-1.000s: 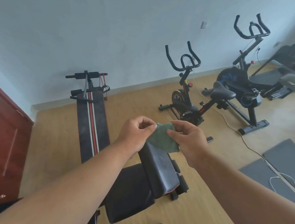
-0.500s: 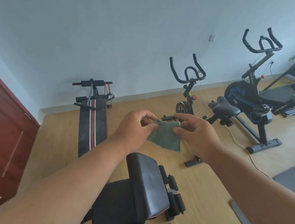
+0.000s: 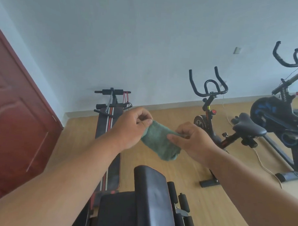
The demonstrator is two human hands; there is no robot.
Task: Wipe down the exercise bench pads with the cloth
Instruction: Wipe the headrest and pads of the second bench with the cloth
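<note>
1. The left hand (image 3: 129,128) pinches the upper left corner of the green cloth (image 3: 160,141) between thumb and curled fingers.
2. The right hand (image 3: 193,140) pinches the cloth's right edge, so each grip is closed on fabric.
3. The cloth hangs in the air between both hands, above and apart from the black bench pad (image 3: 154,196).
4. A sit-up bench (image 3: 108,121) lies on the wooden floor (image 3: 209,209) behind, with 2 exercise bikes (image 3: 211,119) to the right.

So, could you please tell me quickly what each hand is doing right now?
Left hand: pinching one end of the green cloth.
Right hand: pinching the cloth's other end.
</note>
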